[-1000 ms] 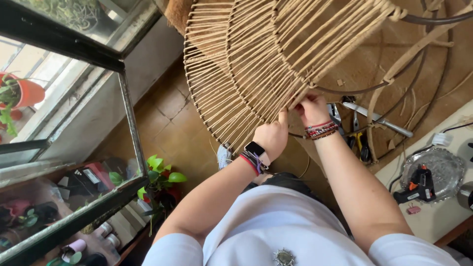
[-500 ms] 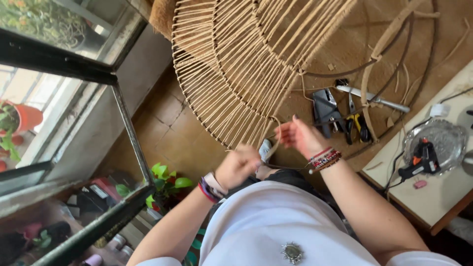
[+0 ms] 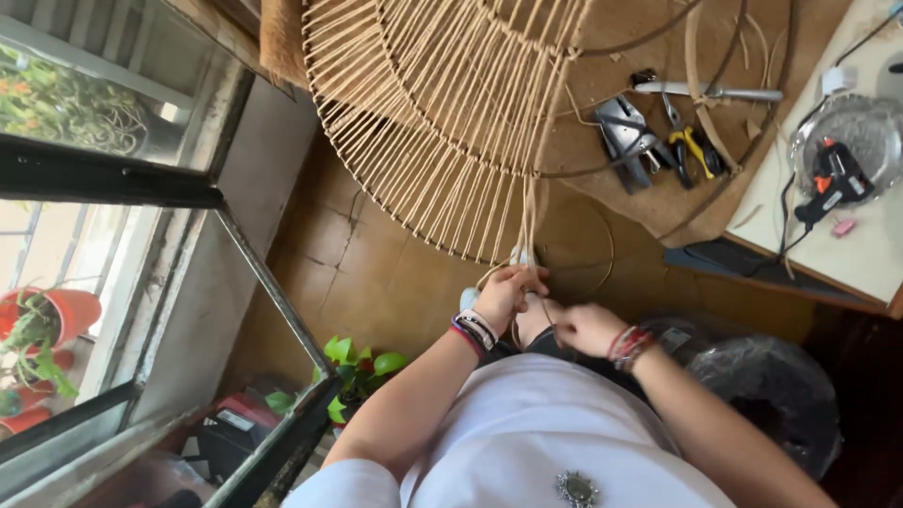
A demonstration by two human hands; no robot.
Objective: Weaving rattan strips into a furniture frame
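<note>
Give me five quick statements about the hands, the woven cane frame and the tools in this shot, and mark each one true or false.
1. Both hands grip cane strands hanging from the woven frame. True: the left hand and right hand are close together on the strands below its rim.
2. The pliers lie on the tiled floor. False: the pliers rest on the brown mat, beside other hand tools.
3. The glue gun sits on the pale table. True.
4. The left wrist is bare. False: it wears bands.
5. A green leafy plant stands by the glass door. True.
</note>
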